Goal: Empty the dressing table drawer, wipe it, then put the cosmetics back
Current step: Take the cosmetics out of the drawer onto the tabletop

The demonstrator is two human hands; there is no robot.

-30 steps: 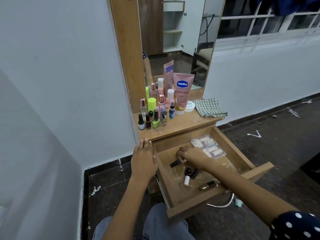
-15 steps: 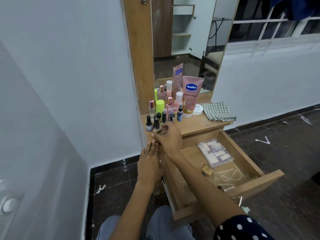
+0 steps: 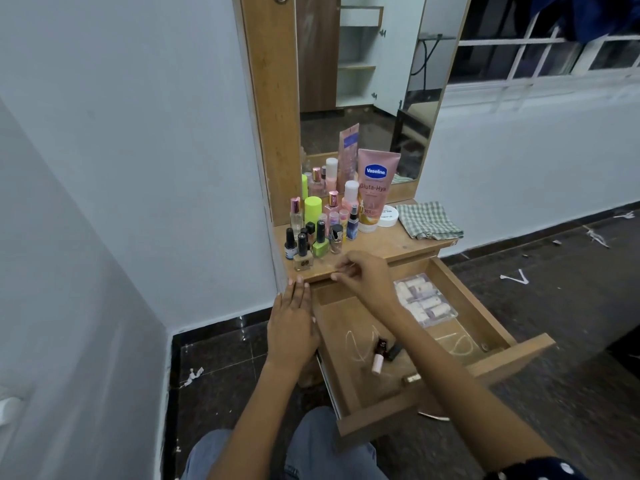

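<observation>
Many bottles crowd the dressing table top at frame centre, beside a pink Vaseline tube and a checked cloth. Below, the wooden drawer stands pulled out, holding a clear packet and a few small cosmetics under the right forearm. The left hand lies flat on the drawer's left edge. The right hand, fingers loosely curled, holds nothing I can make out at the tabletop's front edge.

My left hand rests flat at frame centre beside the open drawer. My right hand, fingers relaxed, hovers at the tabletop edge.
</observation>
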